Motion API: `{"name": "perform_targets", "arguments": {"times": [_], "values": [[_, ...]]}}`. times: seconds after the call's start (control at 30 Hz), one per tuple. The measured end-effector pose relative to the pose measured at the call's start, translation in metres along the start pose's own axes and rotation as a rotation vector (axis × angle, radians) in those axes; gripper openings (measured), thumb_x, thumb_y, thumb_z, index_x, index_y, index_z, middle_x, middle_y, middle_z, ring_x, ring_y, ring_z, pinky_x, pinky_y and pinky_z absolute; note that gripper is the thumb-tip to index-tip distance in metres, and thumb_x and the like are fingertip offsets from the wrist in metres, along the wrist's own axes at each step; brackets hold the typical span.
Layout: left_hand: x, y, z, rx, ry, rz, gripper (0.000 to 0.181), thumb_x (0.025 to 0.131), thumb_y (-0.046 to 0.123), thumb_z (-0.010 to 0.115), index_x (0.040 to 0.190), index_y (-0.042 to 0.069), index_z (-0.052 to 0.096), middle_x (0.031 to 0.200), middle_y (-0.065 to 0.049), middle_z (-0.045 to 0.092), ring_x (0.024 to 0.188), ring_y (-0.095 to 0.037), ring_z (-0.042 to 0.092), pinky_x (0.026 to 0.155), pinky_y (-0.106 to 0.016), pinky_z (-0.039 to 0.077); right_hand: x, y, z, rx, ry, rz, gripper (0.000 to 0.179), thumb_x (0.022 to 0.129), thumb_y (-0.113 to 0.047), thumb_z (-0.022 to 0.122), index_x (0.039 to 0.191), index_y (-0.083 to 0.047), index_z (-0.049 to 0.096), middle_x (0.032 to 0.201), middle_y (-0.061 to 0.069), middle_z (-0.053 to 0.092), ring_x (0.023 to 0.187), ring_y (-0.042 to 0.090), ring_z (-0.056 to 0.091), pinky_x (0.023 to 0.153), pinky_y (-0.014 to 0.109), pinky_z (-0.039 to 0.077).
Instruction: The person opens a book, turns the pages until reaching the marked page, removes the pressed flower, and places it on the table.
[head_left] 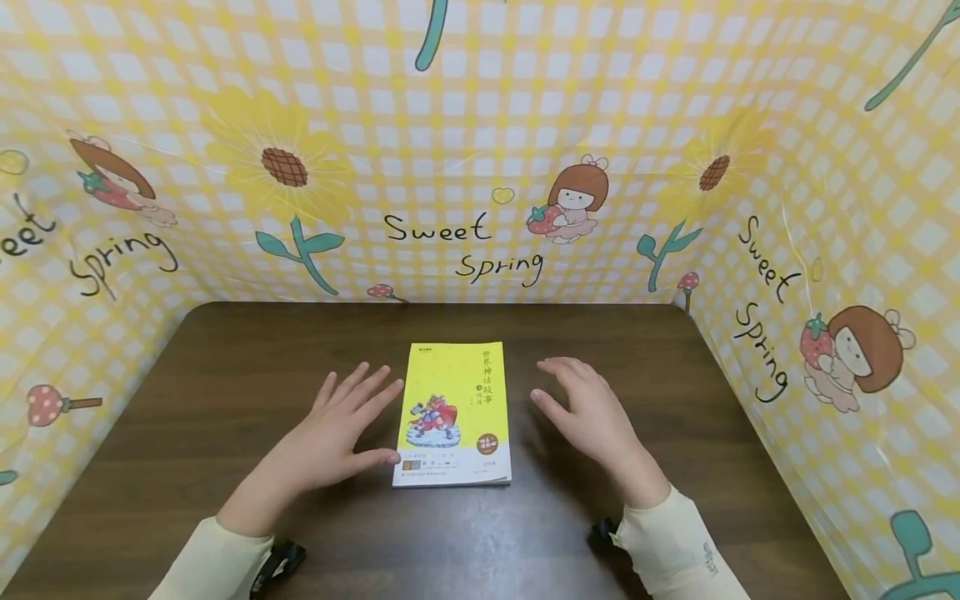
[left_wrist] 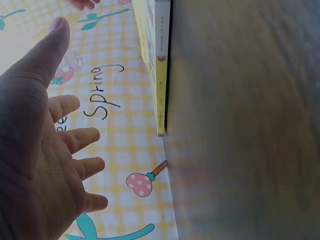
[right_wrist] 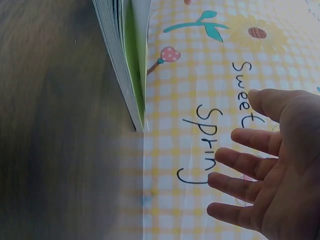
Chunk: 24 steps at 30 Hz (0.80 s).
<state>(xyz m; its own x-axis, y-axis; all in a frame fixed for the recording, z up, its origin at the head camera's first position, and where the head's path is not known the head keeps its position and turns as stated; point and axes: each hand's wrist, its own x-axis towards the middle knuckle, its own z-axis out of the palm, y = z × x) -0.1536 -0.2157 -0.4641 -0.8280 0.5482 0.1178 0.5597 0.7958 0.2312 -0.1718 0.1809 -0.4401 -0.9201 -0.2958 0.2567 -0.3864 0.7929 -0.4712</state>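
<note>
A yellow paperback book (head_left: 450, 383) with a white lower band and a cartoon figure on its cover lies on the brown table. My left hand (head_left: 326, 442) hovers at the book's left side, fingers spread, its thumb near the lower left edge. In the left wrist view the left hand (left_wrist: 45, 155) holds nothing, and the book's spine (left_wrist: 161, 75) shows apart from it. To the right of the book, my right hand (head_left: 588, 412) has loosely bent fingers and grips nothing. The right wrist view shows the right hand (right_wrist: 270, 165) away from the book's page edges (right_wrist: 120, 60).
The dark wooden table (head_left: 247, 367) reaches back to a yellow checked cloth (head_left: 450, 150) printed with flowers and lettering. This cloth stands like a wall behind the table and along both sides. Dark straps (head_left: 277, 567) sit at the wrists.
</note>
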Motion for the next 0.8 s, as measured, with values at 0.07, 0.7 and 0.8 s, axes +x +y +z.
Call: {"name": "perform_targets", "arguments": {"times": [0.07, 0.7, 0.8], "values": [[0.000, 0.003, 0.001, 0.000, 0.006, -0.001, 0.099, 0.085, 0.076, 0.062, 0.164, 0.026, 0.028, 0.171, -0.006, 0.020, 0.157, -0.041, 0.012, 0.119, -0.072, 0.007, -0.001, -0.003, 0.003, -0.002, -0.013, -0.007, 0.047, 0.100, -0.043, 0.065, 0.138, -0.016, 0.063, 0.141, 0.003, 0.060, 0.135, 0.026, 0.054, 0.112, 0.053, 0.041], [0.001, 0.023, 0.005, 0.017, 0.039, 0.010, 0.096, 0.085, 0.071, 0.068, 0.162, 0.025, 0.033, 0.168, -0.009, 0.029, 0.157, -0.040, 0.016, 0.120, -0.071, 0.008, -0.002, -0.011, 0.024, -0.089, -0.197, -0.109, 0.047, 0.096, -0.044, 0.071, 0.134, -0.017, 0.067, 0.142, 0.004, 0.060, 0.134, 0.025, 0.055, 0.111, 0.049, 0.044], [0.004, 0.028, 0.008, 0.030, 0.027, 0.025, 0.096, 0.085, 0.073, 0.065, 0.162, 0.025, 0.034, 0.168, -0.010, 0.029, 0.156, -0.041, 0.016, 0.119, -0.072, 0.008, -0.004, -0.011, 0.026, -0.113, -0.241, -0.165, 0.050, 0.095, -0.047, 0.071, 0.135, -0.018, 0.067, 0.147, 0.004, 0.056, 0.138, 0.026, 0.051, 0.114, 0.049, 0.041]]}}
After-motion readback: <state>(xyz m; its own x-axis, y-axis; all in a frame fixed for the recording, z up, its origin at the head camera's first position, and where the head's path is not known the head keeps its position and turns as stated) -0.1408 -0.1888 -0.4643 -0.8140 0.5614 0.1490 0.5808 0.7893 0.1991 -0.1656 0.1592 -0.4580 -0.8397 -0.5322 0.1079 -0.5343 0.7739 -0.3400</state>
